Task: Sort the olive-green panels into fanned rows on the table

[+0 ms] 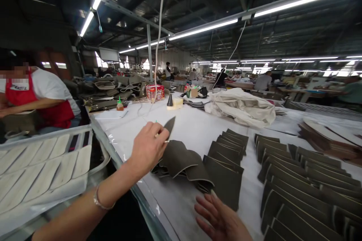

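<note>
Over the table (121,123), the left hand (148,143) pinches a dark piece (170,124), probably light and pliable, best taken by an edge; the right hand (222,219) looks empty.

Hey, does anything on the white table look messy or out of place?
Nothing looks spilled. The loose heap of dark pieces beside the left hand stands out: they curl and lie at mixed angles, while the rows of dark pieces at right overlap in order. The pale cloth behind is crumpled too.
</note>
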Tool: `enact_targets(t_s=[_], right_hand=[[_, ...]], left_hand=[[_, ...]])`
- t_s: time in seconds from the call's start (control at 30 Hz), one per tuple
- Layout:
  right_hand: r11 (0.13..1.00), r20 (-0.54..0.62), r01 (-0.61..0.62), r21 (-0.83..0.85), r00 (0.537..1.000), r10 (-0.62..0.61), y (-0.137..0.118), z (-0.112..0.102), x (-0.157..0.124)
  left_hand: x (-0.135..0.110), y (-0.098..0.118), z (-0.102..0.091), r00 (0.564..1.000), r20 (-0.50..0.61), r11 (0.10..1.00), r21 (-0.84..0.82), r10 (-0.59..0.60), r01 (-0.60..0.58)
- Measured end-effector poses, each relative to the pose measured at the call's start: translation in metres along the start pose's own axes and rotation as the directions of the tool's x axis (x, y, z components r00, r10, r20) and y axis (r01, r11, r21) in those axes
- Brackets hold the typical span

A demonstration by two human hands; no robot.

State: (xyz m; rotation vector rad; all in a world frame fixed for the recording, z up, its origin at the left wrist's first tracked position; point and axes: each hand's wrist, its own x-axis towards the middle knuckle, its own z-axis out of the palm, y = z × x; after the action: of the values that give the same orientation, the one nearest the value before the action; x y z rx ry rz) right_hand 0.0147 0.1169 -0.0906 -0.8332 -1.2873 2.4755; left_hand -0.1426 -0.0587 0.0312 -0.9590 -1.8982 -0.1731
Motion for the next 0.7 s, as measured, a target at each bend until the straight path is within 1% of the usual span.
enact_targets(t_s=[0.03,0.1,0.17,0.23,0.3,0.4,0.5,0.6,0.7], right_hand=[[0.998,0.002,-0.045,0.044,0.999,0.045,0.003,0.010,0.010],[0.988,0.015,-0.108,0.113,0.994,0.107,0.010,0.024,0.027],[0.976,0.006,-0.117,0.184,0.993,0.118,0.018,0.034,0.040],[0.962,-0.022,-0.080,0.261,0.996,0.089,0.025,0.042,0.051],[0.951,-0.057,-0.035,0.307,0.997,0.055,0.028,0.051,0.058],[0.951,-0.111,0.027,0.307,0.994,0.008,0.027,0.062,0.064],[0.959,-0.154,0.095,0.265,0.987,-0.055,0.024,0.069,0.065],[0.972,-0.120,0.137,0.191,0.986,-0.115,0.023,0.070,0.064],[0.979,-0.047,0.167,0.116,0.986,-0.163,0.021,0.072,0.064]], left_hand=[[-0.006,0.003,0.016,0.997,0.081,1.000,-0.018,0.011,-0.010],[-0.019,0.012,0.041,0.983,0.182,0.998,-0.059,0.026,-0.016],[-0.030,0.022,0.053,0.964,0.264,0.992,-0.130,0.028,0.006],[-0.037,0.031,0.055,0.937,0.347,0.975,-0.221,0.047,0.033],[-0.041,0.036,0.052,0.912,0.404,0.959,-0.281,0.073,0.048],[-0.046,0.038,0.048,0.892,0.445,0.952,-0.300,0.078,0.067],[-0.053,0.037,0.051,0.880,0.467,0.948,-0.311,0.088,0.071],[-0.060,0.034,0.058,0.875,0.479,0.954,-0.288,0.070,0.081],[-0.058,0.028,0.058,0.865,0.501,0.936,-0.311,0.014,0.165]])
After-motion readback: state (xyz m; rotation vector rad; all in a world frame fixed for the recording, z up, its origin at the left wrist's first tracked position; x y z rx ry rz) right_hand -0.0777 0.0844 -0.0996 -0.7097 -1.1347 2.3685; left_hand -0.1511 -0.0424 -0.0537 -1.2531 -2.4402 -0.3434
